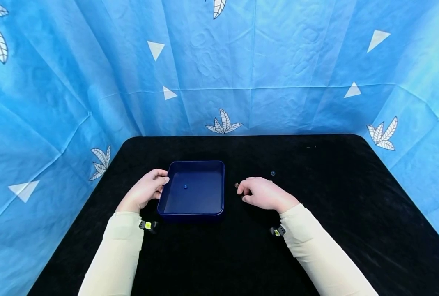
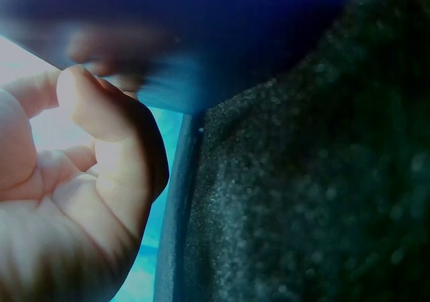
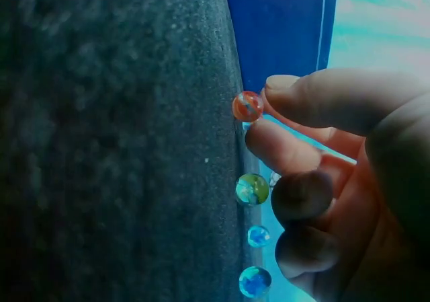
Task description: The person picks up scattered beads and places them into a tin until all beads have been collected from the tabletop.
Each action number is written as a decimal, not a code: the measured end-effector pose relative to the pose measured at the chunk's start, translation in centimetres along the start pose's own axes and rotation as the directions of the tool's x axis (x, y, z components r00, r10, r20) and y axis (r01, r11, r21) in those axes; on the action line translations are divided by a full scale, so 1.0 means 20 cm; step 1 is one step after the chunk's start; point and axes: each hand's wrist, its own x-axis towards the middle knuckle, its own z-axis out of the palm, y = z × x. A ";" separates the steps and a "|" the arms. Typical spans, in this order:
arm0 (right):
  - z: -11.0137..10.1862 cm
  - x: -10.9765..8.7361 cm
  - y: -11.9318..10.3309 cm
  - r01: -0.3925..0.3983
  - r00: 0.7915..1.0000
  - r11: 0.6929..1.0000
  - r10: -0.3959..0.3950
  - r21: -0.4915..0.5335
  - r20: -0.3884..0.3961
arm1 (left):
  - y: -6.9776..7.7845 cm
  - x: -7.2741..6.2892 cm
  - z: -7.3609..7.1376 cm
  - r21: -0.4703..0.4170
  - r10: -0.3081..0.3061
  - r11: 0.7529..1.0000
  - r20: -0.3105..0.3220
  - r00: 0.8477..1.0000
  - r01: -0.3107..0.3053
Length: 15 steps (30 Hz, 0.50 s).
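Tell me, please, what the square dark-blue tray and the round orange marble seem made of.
Square dark-blue tray: probably plastic, glossy; its smooth wall carries blurred reflections. Round orange marble: likely glass, glossy and translucent, with pale swirl showing inside.

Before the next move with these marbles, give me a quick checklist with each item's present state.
1. Left hand holding the tray: ok, gripping its left side.
2. Tray open side up: ok.
3. Marble inside the tray: ok, one blue marble.
4. Orange marble securely pinched: cannot tell; it is at the fingertips of the right hand.
5. All marbles in the tray: not ok; the green marble, among others, lies outside.
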 end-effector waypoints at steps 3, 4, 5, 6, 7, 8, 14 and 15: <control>0.00 0.00 0.00 0.002 1.000 1.000 -0.002 -0.005 -0.006 | -0.01 0.00 -0.01 0.004 -0.005 1.000 0.000 1.000 0.005; 0.01 0.00 0.00 0.003 1.000 1.000 -0.003 -0.006 -0.008 | -0.01 0.00 -0.01 0.006 -0.005 1.000 0.002 1.000 0.005; 0.01 0.00 0.00 0.004 1.000 1.000 -0.004 -0.006 -0.010 | -0.01 0.00 -0.01 0.006 -0.006 1.000 0.002 1.000 0.006; 0.01 0.00 0.00 0.007 1.000 1.000 -0.007 -0.008 -0.012 | -0.01 0.01 -0.01 0.005 -0.005 1.000 0.001 1.000 0.005; 0.01 0.00 0.00 0.010 1.000 1.000 -0.010 -0.006 -0.015 | -0.01 0.01 -0.01 0.005 0.000 1.000 0.000 1.000 0.000; 0.01 0.00 0.00 0.015 1.000 1.000 -0.015 -0.006 -0.018 | -0.01 0.01 -0.01 0.003 0.004 1.000 0.000 1.000 -0.004; 0.01 0.00 -0.01 0.060 0.998 0.998 -0.060 -0.006 -0.011 | -0.01 0.01 -0.01 -0.001 0.003 1.000 0.001 1.000 -0.003; 0.01 0.00 -0.01 0.068 0.998 0.998 -0.068 -0.010 -0.008 | -0.01 0.01 -0.01 -0.001 0.002 1.000 0.000 1.000 -0.002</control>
